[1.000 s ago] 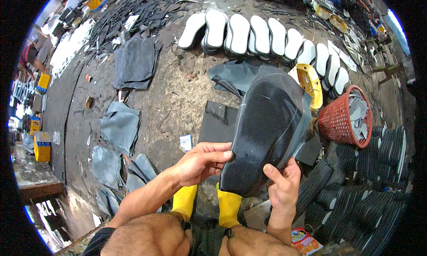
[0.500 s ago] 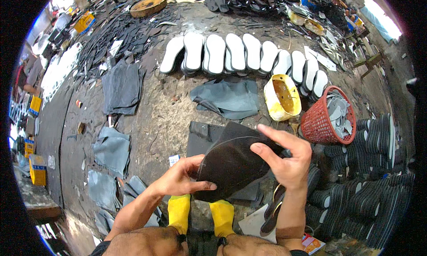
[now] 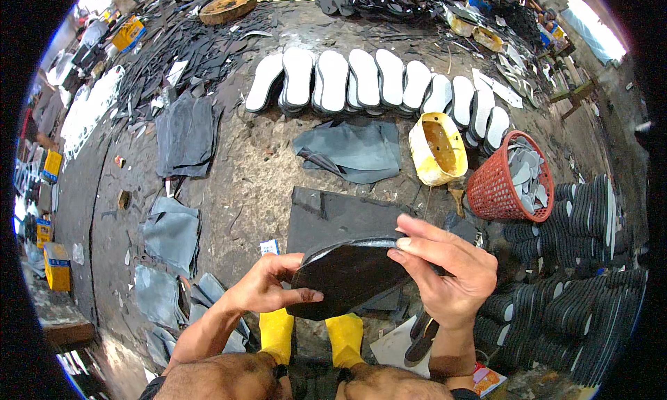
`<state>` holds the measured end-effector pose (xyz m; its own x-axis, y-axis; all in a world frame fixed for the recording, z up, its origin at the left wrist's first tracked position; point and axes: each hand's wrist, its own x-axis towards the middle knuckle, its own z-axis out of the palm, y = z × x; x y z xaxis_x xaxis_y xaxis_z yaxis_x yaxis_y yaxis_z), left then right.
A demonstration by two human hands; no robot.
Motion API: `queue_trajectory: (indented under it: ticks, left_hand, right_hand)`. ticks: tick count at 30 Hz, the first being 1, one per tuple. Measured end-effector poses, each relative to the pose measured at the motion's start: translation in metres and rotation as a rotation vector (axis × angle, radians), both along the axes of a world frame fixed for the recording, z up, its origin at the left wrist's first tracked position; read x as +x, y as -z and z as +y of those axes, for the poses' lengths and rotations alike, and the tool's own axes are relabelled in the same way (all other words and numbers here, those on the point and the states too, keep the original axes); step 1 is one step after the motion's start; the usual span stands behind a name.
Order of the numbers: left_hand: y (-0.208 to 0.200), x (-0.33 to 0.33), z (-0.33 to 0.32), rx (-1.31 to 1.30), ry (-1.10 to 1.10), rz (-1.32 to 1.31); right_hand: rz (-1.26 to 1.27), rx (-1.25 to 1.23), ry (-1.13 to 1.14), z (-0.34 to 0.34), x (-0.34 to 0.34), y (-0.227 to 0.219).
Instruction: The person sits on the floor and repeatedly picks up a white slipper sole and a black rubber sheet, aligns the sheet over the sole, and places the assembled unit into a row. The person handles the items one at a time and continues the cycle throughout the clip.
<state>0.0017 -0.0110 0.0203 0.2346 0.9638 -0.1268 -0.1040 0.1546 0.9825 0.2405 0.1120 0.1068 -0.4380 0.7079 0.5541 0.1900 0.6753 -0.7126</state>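
My left hand [image 3: 272,283] grips the near left side of a black sheet [image 3: 354,280], its thumb on top and the other fingers under the edge. My right hand [image 3: 448,269] pinches the far right edge between thumb and fingers. Between my hands the sheet is held raised and tilted, its far edge curved with a thin pale, shiny rim. I cannot tell whether that rim is a fold or a second layer. Below it, a dark flat board [image 3: 321,216] lies on the floor between my feet in yellow socks [image 3: 276,336].
White-topped soles [image 3: 299,77] stand in a row ahead. Nearer are a grey-green sheet [image 3: 358,153], a yellow tub of brownish stuff [image 3: 420,157], a brush [image 3: 457,200] and a red basket [image 3: 490,188] of grey offcuts. Stacked dark soles [image 3: 556,313] fill the right; sheet piles [image 3: 170,237] lie left.
The sheet has tilted and its far corner no longer sticks out past the curved line. My right hand has moved slightly down and right and closed on the edge. My left hand keeps its grip.
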Motion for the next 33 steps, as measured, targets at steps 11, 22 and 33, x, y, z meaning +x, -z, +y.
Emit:
queue_trajectory:
  ticks: [11, 22, 33]
  left_hand:
    - [0.003, -0.009, -0.002, -0.006, 0.125, 0.028]
    - [-0.018, 0.005, 0.021, -0.152, -0.371, -0.172]
    - [0.072, 0.024, -0.026, -0.290, -0.602, -0.590]
  right_hand:
    - [0.070, -0.472, 0.007, 0.010, 0.000, 0.008]
    - [0.576, -0.708, 0.052, 0.005, -0.031, 0.056]
    - [-0.349, -0.931, -0.385, 0.043, -0.043, 0.101]
